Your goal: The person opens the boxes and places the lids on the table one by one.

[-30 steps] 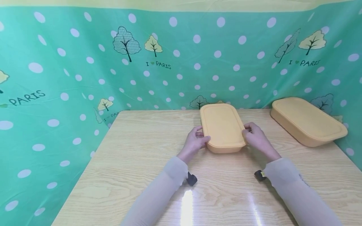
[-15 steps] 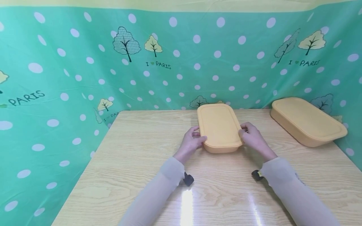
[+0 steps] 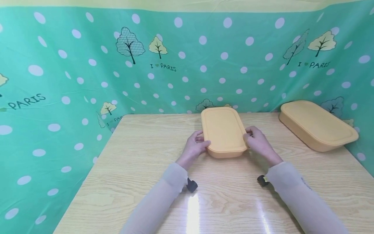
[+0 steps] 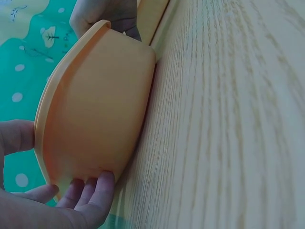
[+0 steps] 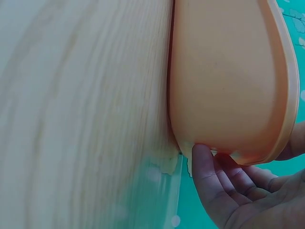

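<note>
An orange-yellow lidded box (image 3: 223, 130) with rounded corners stands upright on the wooden table, its lid on. My left hand (image 3: 193, 146) grips its left side, thumb on the lid's edge and fingertips (image 4: 105, 181) against the side wall. On the opposite side my right hand (image 3: 258, 141) holds it the same way. The right wrist view shows the right fingers (image 5: 205, 167) curled against the box wall (image 5: 224, 81), with the thumb partly hidden behind the lid's rim. Between box and table runs a thin dark line in the left wrist view.
A larger orange-yellow lidded box (image 3: 318, 125) lies at an angle at the table's back right, against the curtain. The green dotted curtain (image 3: 163, 97) stands along the back and left edges of the wooden table (image 3: 140, 162).
Both hands have moved the smaller box a short way to the left along the back of the table. Their grip looks the same. The larger box has stayed put.
</note>
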`<state>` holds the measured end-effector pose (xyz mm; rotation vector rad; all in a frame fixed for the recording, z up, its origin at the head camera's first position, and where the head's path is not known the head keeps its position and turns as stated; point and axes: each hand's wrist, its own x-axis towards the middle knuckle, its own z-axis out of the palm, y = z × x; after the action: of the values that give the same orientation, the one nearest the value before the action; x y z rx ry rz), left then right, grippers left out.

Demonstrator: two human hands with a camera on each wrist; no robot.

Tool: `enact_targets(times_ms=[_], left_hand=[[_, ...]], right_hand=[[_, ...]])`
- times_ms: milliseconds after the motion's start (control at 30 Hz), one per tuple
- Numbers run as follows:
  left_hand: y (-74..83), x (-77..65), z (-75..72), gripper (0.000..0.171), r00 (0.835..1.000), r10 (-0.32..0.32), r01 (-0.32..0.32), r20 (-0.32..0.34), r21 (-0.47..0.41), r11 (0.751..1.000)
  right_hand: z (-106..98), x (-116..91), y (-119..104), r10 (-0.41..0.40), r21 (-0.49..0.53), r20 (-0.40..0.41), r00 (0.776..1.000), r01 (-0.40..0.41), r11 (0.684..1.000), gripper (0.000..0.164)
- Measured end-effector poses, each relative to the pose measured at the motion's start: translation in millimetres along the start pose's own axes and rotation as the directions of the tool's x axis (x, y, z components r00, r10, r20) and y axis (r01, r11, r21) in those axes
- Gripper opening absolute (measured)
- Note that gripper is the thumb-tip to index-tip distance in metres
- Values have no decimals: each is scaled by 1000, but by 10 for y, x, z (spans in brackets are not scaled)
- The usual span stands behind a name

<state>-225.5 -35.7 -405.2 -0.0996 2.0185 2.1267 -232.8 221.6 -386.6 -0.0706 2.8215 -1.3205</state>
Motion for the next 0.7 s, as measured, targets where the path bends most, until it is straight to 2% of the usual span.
enact_targets(times_ms=[700], left_hand=[[20, -8, -147, 70, 1000, -3, 3, -2, -5, 1000]], right_hand=[[105, 46, -79, -3, 41, 23, 1000, 2, 999, 38]])
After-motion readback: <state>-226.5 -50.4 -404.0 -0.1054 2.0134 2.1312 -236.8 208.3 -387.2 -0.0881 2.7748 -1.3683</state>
